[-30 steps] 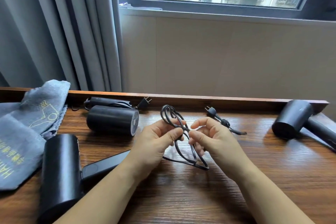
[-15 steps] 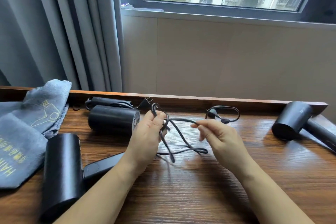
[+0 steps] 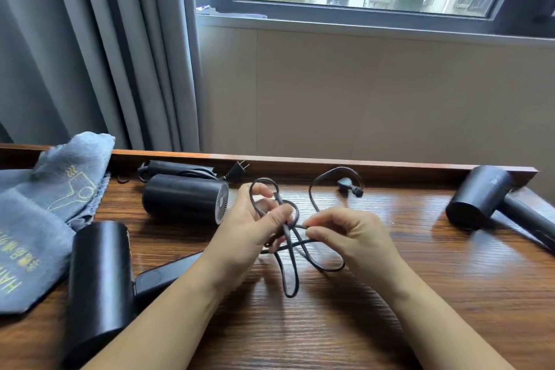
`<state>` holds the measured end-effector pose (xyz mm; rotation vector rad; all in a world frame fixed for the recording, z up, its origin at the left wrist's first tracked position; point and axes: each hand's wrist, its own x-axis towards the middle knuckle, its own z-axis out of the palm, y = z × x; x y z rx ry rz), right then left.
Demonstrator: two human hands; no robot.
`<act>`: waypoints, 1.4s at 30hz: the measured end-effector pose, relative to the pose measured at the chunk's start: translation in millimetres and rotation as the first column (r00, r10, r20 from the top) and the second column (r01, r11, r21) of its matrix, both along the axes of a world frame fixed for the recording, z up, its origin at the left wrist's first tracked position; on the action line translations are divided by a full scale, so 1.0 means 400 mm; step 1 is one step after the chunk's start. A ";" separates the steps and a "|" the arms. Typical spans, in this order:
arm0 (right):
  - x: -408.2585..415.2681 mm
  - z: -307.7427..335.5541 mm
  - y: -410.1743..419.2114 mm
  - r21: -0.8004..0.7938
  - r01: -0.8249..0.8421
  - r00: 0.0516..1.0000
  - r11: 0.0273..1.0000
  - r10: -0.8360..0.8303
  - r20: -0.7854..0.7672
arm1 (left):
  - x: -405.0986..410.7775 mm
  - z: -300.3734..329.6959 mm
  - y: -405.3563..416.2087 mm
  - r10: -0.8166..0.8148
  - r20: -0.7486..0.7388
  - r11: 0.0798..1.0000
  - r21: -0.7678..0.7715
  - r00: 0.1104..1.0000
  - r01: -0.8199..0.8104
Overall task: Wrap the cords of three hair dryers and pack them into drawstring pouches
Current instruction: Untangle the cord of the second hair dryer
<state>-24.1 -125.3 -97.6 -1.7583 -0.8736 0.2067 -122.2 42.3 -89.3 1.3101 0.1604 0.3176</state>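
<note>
Loosely looped black cord (image 3: 289, 252), uncoiled

Yellow print is being shown on the grey pouches (image 3: 45, 219) lying far to the left of the left hand (image 3: 252, 228). A line drawing of a hair dryer is being displayed on the upper pouch. On the nearer pouch, large letters are being cut off by the frame edge, so only "HA" is being made out; the small yellow characters beside them are being blurred beyond reading.
</note>
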 end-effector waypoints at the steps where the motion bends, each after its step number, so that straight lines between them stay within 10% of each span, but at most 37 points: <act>1: -0.003 -0.002 0.004 0.014 -0.012 1.000 1.000 0.013 -0.015 | -0.001 -0.001 -0.002 -0.030 0.000 0.999 -0.026 1.000 0.030; 10: -0.012 0.006 0.017 0.200 0.055 0.970 0.978 -0.005 -0.242 | 0.001 -0.006 -0.010 -0.172 0.136 0.955 -0.221 0.976 0.199; 20: -0.014 0.005 0.013 0.215 -0.056 0.961 0.975 0.111 -0.255 | 0.002 -0.009 -0.012 -0.004 -0.024 0.982 0.190 1.000 0.009; 26: -0.020 0.045 -0.022 0.344 -0.069 0.997 0.936 0.081 -0.020 | -0.011 -0.028 -0.037 -0.092 -0.073 0.572 0.812 0.993 0.112; 29: -0.033 0.039 -0.009 0.086 -0.117 0.986 0.989 0.106 0.129 | -0.011 -0.029 -0.049 -0.105 -0.083 0.417 0.901 0.991 0.120; 35: -0.012 0.026 -0.002 -0.189 0.019 0.974 0.982 0.025 0.224 | -0.009 -0.033 -0.048 -0.073 -0.135 0.401 0.903 0.988 0.153; 39: -0.005 0.049 -0.018 0.211 -0.033 0.978 0.977 0.076 -0.197 | -0.006 -0.046 -0.042 -0.033 -0.172 0.418 0.892 0.984 0.170; 42: 0.009 0.070 -0.026 0.526 0.138 0.762 0.839 0.249 -0.598 | -0.012 -0.039 -0.039 -0.024 -0.165 0.454 0.877 0.986 0.157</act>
